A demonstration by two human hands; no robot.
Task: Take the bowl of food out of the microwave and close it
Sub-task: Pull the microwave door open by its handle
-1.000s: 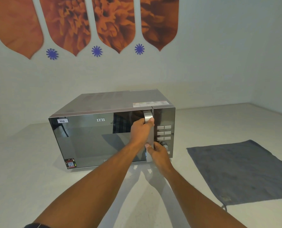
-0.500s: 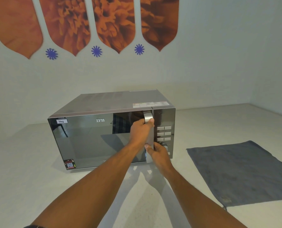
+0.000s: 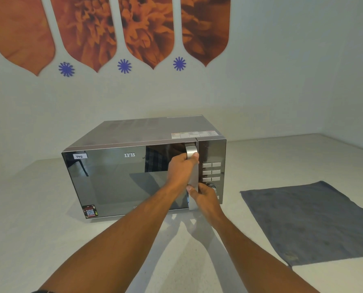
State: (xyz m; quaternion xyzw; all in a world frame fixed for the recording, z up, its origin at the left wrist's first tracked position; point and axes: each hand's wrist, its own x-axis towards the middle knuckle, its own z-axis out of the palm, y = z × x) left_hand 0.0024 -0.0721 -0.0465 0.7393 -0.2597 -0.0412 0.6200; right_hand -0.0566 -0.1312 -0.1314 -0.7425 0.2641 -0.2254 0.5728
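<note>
A dark microwave (image 3: 134,132) with a mirrored door (image 3: 112,182) stands on the pale counter, its door flat against the body. A silver vertical handle (image 3: 191,150) runs down the door's right side. My left hand (image 3: 181,169) is wrapped around the handle's upper half. My right hand (image 3: 204,197) grips the handle's lower half, just below the left one. The mirrored glass hides the inside, so no bowl of food shows.
A grey cloth (image 3: 311,220) lies flat on the counter to the right of the microwave. The control panel with buttons (image 3: 211,171) and a dial sits right of the handle. The wall rises close behind, and a corner closes in at the far right.
</note>
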